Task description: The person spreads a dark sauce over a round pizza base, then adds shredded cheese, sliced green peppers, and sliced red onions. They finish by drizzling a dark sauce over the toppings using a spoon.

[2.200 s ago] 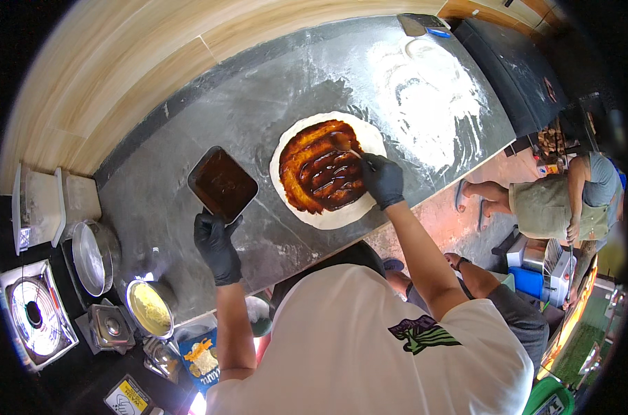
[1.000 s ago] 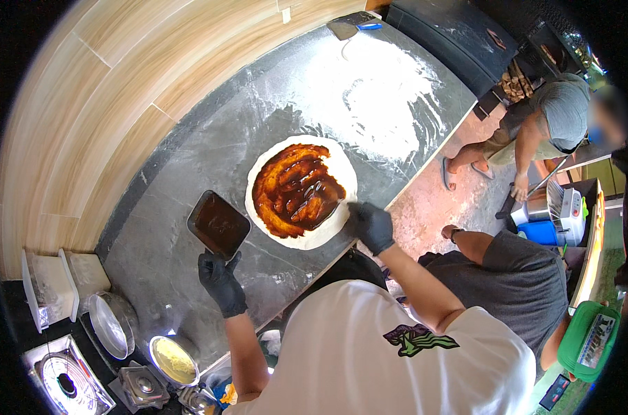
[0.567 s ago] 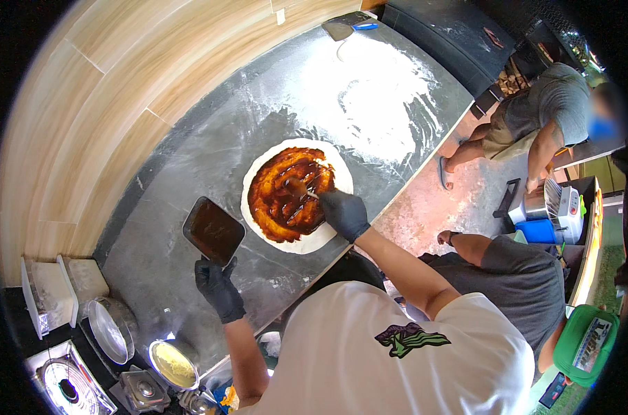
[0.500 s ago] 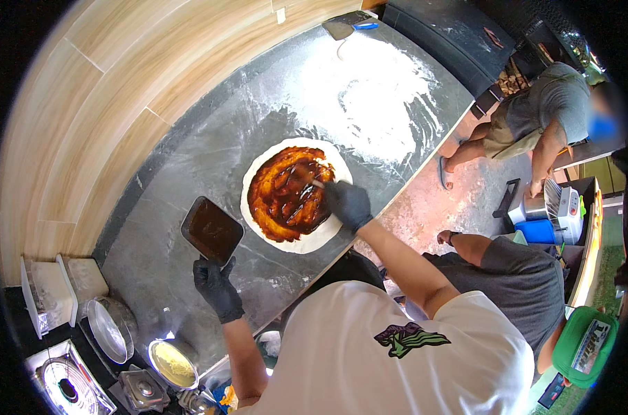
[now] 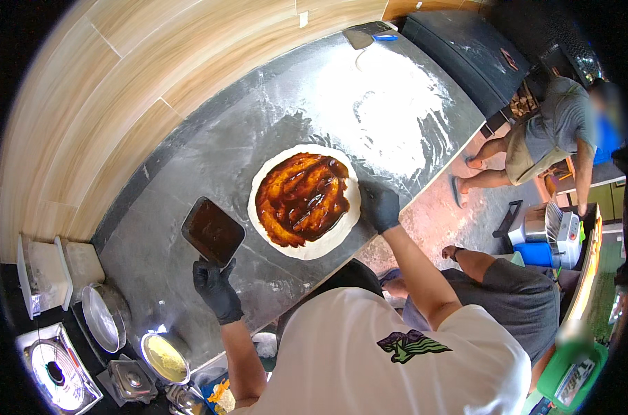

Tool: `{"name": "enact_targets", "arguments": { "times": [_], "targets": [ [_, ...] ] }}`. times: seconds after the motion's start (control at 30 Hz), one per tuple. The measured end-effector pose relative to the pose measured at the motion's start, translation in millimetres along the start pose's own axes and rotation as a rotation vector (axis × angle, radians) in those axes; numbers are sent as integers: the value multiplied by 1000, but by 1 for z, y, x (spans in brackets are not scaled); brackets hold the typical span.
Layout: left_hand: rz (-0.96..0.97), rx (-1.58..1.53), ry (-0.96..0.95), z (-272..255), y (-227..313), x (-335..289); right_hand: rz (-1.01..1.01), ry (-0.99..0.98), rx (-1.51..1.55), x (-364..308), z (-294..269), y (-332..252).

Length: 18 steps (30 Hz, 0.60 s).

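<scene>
A round of pizza dough [image 5: 355,207] lies on the grey counter, dark brown sauce [image 5: 296,207] streaked over most of it and a pale rim left bare. My black-gloved left hand [image 5: 217,289] grips the near end of a rectangular metal pan [image 5: 242,234] that has brown sauce inside. At the dough's right edge, my black-gloved right hand [image 5: 381,207] is closed round a spoon, whose sauce-coated end [image 5: 339,168] touches the upper right of the sauce. Most of its handle is hidden by the glove.
White flour [image 5: 383,104] covers the counter's far right, near a blue-handled scraper [image 5: 359,39]. Lower left are pale lidded tubs [image 5: 44,273], a bowl of yellow shreds [image 5: 165,357] and a burner [image 5: 56,372]. One co-worker [image 5: 501,297] is close behind; another [image 5: 559,128] bends farther right.
My right hand has moved right, off the middle of the sauce to the dough's edge, and the sauce has spread. My left hand holds the pan in place. The view has shifted slightly.
</scene>
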<state>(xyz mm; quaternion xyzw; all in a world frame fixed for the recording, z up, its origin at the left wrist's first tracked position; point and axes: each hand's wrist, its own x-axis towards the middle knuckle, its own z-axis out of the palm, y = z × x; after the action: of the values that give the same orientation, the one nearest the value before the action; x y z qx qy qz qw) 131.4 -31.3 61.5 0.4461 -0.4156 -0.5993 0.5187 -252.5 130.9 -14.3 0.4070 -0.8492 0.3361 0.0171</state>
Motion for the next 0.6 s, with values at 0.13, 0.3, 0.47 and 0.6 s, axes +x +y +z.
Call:
{"name": "enact_targets", "arguments": {
  "times": [0.13,0.3,0.47,0.6],
  "targets": [
    [14,14,5,-6,0,-4,-73,-116,-23,39,11,6],
    [20,37,78,-11,-1,-8,-122,-239,-105,64,30,-13],
    [51,27,50,-10,0,-11,-164,-211,-10,69,44,-19],
    [50,57,47,-6,2,-10,-131,-186,-29,60,20,4]
  ]
}}
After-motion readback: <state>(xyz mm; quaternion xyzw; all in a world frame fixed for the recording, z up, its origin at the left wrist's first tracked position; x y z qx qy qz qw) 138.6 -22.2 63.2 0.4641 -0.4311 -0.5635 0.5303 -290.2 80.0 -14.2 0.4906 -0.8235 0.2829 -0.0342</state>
